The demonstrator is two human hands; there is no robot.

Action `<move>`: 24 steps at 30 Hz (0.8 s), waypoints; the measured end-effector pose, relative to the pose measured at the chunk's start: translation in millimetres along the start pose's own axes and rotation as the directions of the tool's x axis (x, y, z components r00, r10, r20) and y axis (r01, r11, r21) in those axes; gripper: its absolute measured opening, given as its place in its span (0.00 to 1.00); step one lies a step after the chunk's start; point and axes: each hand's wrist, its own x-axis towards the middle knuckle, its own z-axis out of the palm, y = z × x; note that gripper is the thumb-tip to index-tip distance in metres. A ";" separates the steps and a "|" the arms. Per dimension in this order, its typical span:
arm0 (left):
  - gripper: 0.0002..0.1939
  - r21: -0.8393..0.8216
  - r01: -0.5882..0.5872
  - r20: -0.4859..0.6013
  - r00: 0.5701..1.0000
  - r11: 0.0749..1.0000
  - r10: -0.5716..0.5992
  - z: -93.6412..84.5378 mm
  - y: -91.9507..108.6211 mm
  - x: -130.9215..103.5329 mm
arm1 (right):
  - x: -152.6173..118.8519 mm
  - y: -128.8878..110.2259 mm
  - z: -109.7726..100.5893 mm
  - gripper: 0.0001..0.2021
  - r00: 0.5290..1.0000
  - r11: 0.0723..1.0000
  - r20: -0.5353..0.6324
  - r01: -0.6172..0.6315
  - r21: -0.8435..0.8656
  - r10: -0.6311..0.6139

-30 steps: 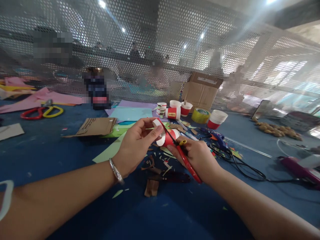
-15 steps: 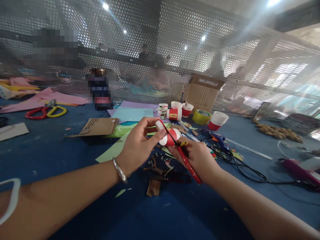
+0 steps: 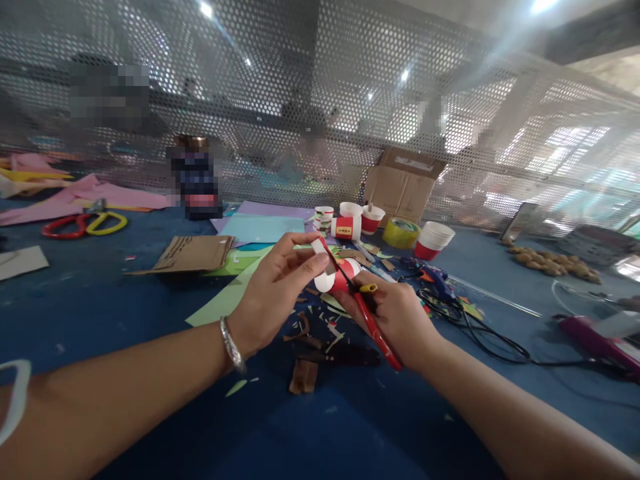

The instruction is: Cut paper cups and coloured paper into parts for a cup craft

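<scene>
Working at the blue table (image 3: 320, 433), bare-handed, with a silver bracelet (image 3: 232, 345) circling my left wrist. My left hand (image 3: 267, 293) is pinching a short white-and-red paper strip (image 3: 319, 247), thumb and fingertips together on it. My right hand (image 3: 400, 317) is gripping the red-handled scissors (image 3: 374, 327), fingers closed around the handles, a bit of yellow showing at the near loop. The dark blades are pointing up and left, reaching the strip. A red-and-white paper cup (image 3: 343, 278) is lying on its side just behind the blades, between my two hands; whether the strip is joining it, I cannot tell. Below, paper scraps (image 3: 333, 328) and a brown piece (image 3: 303, 377) are littering the table. Left of my left hand, a cardboard flap (image 3: 197, 253) is resting by pale green paper (image 3: 215, 307). Farther back, more cups (image 3: 346, 228) are standing or lying near the yellow tape roll (image 3: 401, 233); a blue glue gun (image 3: 439, 281) is sitting beyond my right hand.
</scene>
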 end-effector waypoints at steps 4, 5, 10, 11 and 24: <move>0.19 -0.047 0.033 -0.015 0.999 0.998 -0.034 2.3 0.3 0.1 | 0.1 1.0 -1.1 0.14 1.000 0.999 -0.013 0.025 -0.034 -0.026; 0.21 -0.052 0.036 -0.016 0.999 0.998 -0.037 2.2 -0.5 0.3 | 0.6 1.6 -1.2 0.14 1.000 0.999 -0.012 0.027 -0.038 -0.028; 0.24 -0.063 0.016 -0.011 1.000 0.998 -0.017 -0.9 -6.7 2.3 | 3.2 3.1 -0.1 0.15 1.000 1.000 -0.009 0.012 -0.028 -0.012; 0.24 -0.062 0.009 -0.011 1.000 0.998 -0.010 -1.6 -7.7 2.7 | 3.3 3.3 0.2 0.15 1.000 1.000 -0.010 0.012 -0.029 -0.013; 0.24 -0.050 -0.033 -0.011 0.999 0.998 0.032 -3.4 -10.0 2.9 | 2.3 5.1 2.9 0.13 1.000 0.997 -0.013 0.020 -0.069 -0.021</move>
